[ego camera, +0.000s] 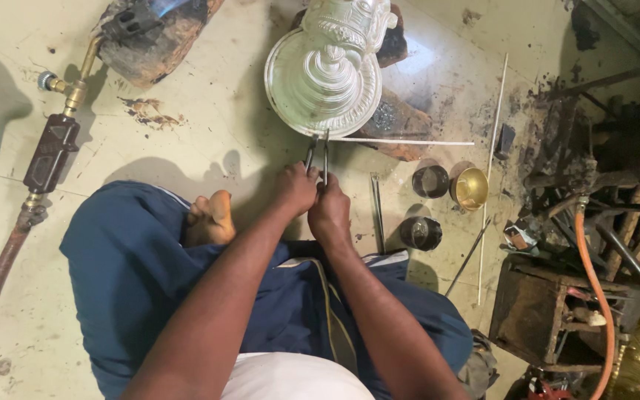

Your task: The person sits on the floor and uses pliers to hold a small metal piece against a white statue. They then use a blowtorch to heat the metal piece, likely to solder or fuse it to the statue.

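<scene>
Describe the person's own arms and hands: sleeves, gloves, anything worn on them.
Both arms are bare from the bottom of the picture to the fingers; no sleeves show. The left hand and right hand wear no gloves. No watch, bracelet or ring can be made out on either wrist or hand.

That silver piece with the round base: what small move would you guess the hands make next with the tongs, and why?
Probably a slight squeeze and tilt. Both hands grip the tongs, whose tips meet the rim of the silver piece lying on its side on dark blocks. The torch burns off to the left, so the piece likely needs steadying first.
</scene>
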Demonstrator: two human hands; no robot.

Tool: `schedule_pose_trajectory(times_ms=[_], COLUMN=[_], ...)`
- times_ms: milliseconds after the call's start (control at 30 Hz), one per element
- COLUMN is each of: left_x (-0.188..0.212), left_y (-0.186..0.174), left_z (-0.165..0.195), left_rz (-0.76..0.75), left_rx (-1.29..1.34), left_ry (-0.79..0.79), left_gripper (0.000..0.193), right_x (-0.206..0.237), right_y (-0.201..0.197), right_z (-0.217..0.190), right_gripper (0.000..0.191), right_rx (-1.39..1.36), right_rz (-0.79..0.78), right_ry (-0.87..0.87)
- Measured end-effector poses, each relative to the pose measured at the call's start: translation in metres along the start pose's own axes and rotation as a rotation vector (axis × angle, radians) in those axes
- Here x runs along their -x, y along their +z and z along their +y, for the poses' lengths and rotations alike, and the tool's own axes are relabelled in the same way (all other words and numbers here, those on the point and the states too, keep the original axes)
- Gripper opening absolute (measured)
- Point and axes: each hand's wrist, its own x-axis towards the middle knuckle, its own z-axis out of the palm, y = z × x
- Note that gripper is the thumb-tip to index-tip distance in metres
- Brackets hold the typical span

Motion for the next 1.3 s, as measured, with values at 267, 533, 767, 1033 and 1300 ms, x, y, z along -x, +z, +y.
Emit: schedule_pose_trajectory(times_ms=[267,533,767,1033,1300], left_x=[-0.003,-0.006,-0.006,-0.002,-0.006], left_y=[0.000,0.001,0.004,-0.002,0.000], left_z=[0.001,-0.007,-0.013,-0.005,-0.011], left_rz=[0.008,-0.005,-0.007,-0.020,-0.028], left_rx=[0.062,0.049,0.069,0.059,0.050], left_ry=[-0.036,-0.029,-0.022,-0.032,-0.032], left_gripper=[0.047,0.045,0.046,0.046,0.044], right_x=[-0.002,-0.002,-0.007,-0.028,-0.031], right_y=[0.002,-0.041,-0.106,-0.132,-0.137], right_z=[0.007,0.037,0.080,0.078,0.070], right_gripper=[0.034,0.051,0.053,0.050,0.057], right_rx=[-0.013,-0.439,-0.476,-0.445,-0.271], right_rz=[-0.016,-0.355,-0.278,-0.238,-0.135], right_ry=[-0.059,0.242,0.313,0.306,0.170])
